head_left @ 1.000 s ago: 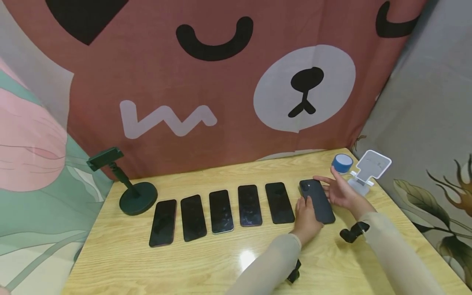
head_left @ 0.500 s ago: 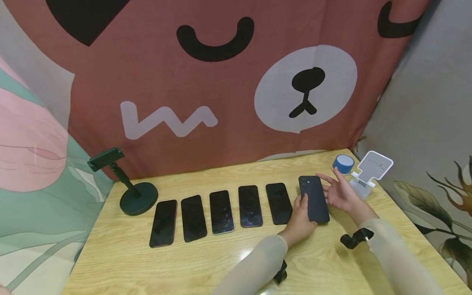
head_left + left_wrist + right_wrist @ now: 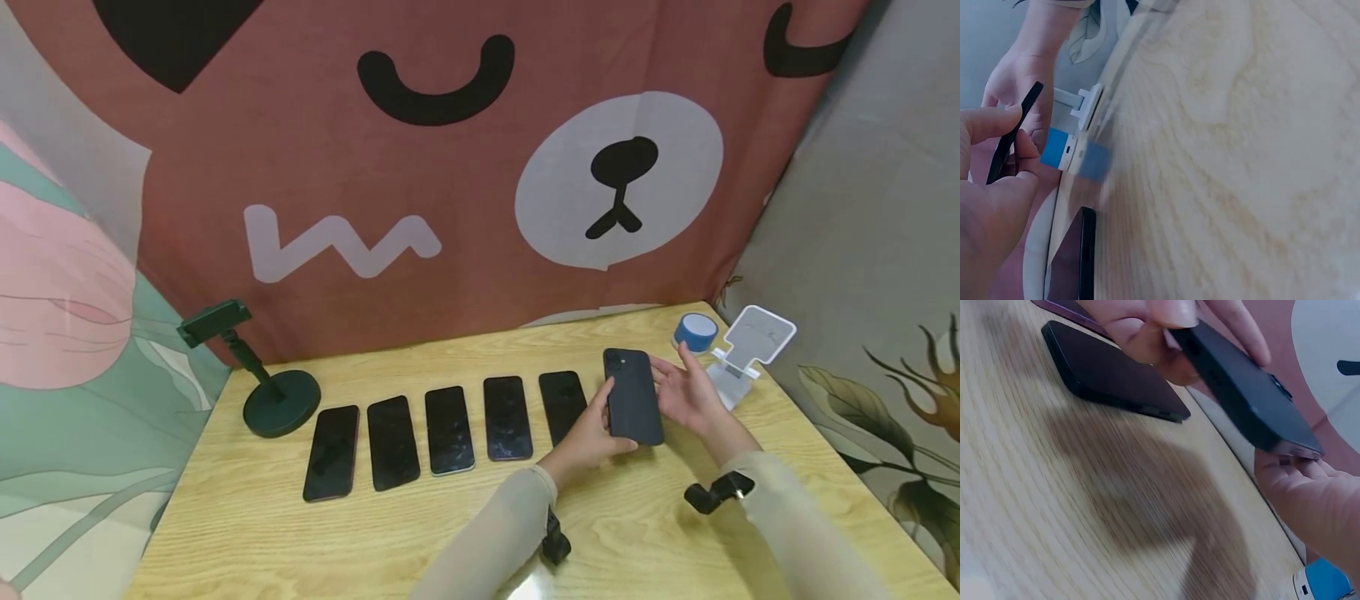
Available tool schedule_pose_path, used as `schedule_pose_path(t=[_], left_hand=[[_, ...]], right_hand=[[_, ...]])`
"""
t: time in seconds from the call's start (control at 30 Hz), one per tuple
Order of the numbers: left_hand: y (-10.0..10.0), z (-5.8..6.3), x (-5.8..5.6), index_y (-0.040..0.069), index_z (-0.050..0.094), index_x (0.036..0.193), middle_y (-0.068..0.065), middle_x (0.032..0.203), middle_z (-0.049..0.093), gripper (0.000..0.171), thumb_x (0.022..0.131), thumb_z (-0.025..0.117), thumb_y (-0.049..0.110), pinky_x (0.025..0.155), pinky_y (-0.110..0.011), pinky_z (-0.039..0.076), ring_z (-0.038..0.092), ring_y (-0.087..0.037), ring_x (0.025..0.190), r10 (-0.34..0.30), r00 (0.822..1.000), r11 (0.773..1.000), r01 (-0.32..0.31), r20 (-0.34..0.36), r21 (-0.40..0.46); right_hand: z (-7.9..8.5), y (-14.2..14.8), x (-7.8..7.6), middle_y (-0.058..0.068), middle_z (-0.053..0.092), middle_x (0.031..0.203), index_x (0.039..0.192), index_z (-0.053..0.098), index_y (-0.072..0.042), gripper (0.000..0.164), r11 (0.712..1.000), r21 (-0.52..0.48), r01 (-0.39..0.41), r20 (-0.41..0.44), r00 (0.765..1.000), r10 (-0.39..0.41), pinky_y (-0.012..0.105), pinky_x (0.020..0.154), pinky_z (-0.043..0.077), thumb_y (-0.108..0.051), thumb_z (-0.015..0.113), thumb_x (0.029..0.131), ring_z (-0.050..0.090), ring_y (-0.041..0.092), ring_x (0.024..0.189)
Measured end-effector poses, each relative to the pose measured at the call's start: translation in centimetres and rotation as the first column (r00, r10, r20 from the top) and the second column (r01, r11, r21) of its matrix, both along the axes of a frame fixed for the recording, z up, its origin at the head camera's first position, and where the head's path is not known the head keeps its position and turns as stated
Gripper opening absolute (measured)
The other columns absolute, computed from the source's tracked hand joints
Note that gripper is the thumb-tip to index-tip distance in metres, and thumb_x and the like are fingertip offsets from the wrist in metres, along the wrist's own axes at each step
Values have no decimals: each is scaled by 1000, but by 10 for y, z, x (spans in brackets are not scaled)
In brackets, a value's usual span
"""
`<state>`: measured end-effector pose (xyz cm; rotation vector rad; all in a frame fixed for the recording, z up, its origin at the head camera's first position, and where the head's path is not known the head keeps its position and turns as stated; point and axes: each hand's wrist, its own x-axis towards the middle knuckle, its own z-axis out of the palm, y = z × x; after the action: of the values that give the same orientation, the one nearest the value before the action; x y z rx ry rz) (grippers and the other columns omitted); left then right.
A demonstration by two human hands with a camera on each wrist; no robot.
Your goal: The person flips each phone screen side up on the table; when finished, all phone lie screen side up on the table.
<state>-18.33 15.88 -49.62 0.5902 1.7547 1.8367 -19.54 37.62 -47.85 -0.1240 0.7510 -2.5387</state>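
A dark smartphone (image 3: 635, 402) is raised off the table with its camera side facing up. My left hand (image 3: 587, 440) grips its left edge and lower end, thumb on the back. In the left wrist view, the phone (image 3: 1015, 132) appears edge-on between the thumb and fingers of that hand (image 3: 988, 219). My right hand (image 3: 693, 398) is at the phone's right edge, thumb apart from it. Its fingertips reach behind the phone in the right wrist view, partly hidden, by the phone's (image 3: 1244, 394) far end. Beside the left hand lies a black-screened phone (image 3: 561, 400), partly covered by it.
More phones lie screen up in a row to the left, among them one nearby (image 3: 508, 418) and the leftmost (image 3: 331, 454). A dark green stand (image 3: 279, 404) is at the back left. Blue tape (image 3: 696, 333) and a white phone stand (image 3: 759, 337) are near the right edge.
The left hand has lifted the dark phone off the table and brought it slightly left and up. The right hand has stayed by its right edge, shifting slightly.
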Motion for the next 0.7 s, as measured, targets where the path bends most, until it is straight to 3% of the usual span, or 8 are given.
schedule_pose_path(t=[0.17,0.27,0.43,0.53,0.7], left_hand=[[-1,5,1,29,19,151,-1,151,31,99,77,67,-16,85,-26,49,53,-18,119,9,998,998,-13,61,69],[0,10,2,27,21,151,-3,150,33,97,77,63,-20,86,-31,50,52,-23,119,22,993,993,-36,117,116],[0,13,2,26,20,150,-12,140,45,97,77,57,-25,86,-39,51,55,-30,116,38,979,983,-73,199,171],[-2,13,3,27,20,150,-12,134,49,97,77,57,-25,86,-39,51,56,-31,114,43,973,981,-84,227,177],[-5,14,5,27,19,150,-12,131,48,94,79,54,-24,91,-51,46,55,-33,115,7,957,968,-79,292,236]], right_hand=[[-1,-4,0,16,56,126,126,50,-8,63,997,-77,-1,-26,1000,-1,45,100,39,-58,28,96,52,30,118],[-2,-4,-1,16,56,126,128,50,-8,64,995,-98,-13,-53,999,8,46,100,39,-58,27,97,51,30,119],[-1,-4,-5,14,55,126,128,48,-9,65,1000,-26,-8,-65,998,6,45,99,40,-60,24,96,52,29,119],[1,-7,-7,13,57,125,128,41,-11,64,1000,18,16,-27,1000,-16,45,98,41,-64,26,94,53,28,117],[-3,-10,-8,13,57,126,128,40,-12,68,1000,-19,2,-6,1000,-2,45,98,41,-69,28,91,53,29,118]])
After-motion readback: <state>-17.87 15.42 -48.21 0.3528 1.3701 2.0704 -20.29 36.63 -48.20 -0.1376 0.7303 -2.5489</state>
